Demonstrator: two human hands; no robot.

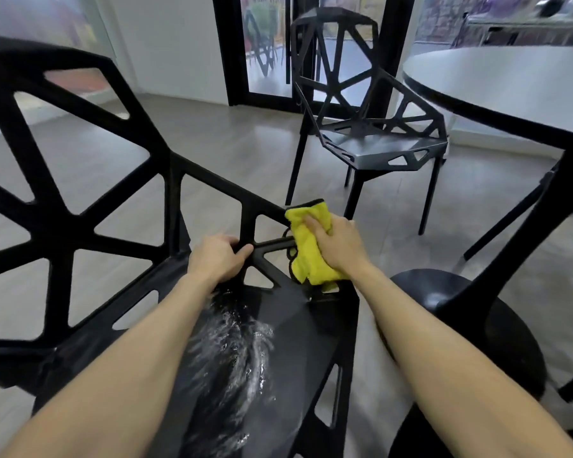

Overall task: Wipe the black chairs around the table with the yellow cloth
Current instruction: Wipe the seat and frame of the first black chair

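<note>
1. Near chair: black, open-lattice frame; its seat carries streaks of wet sheen.
2. Left hand: fingers curled round a bar of the near chair's side frame, gripping it.
3. Right hand: presses the cloth against the end of the same side frame, fingers bent over the fabric and clamping it.
4. Cloth: yellow, bunched, draped over the frame's corner, just right of the left hand.
5. Far chair: same design, upright on the floor, beside the table.
6. Table: round, pale top with dark rim.
</note>
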